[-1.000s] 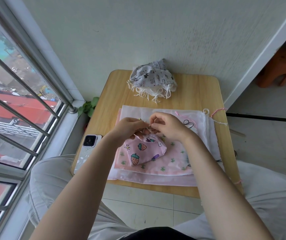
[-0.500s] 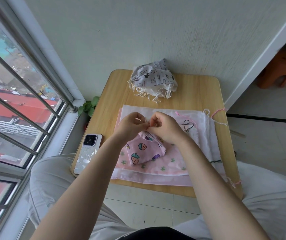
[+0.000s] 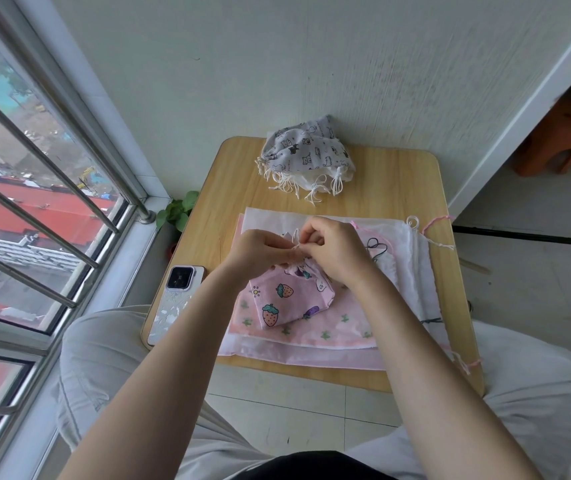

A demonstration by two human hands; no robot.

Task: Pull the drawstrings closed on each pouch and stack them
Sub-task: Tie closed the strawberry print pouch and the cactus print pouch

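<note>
pouch (image 3: 289, 297), pink, strawberry-printed, mouth cinched

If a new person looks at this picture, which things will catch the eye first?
First, the two hands, left hand and right hand, meeting mid-table to pinch the white drawstring of a pink strawberry pouch. Next, the grey cat-print pouch heaped on pale ones at the table's far edge, and the phone near the window side.
</note>
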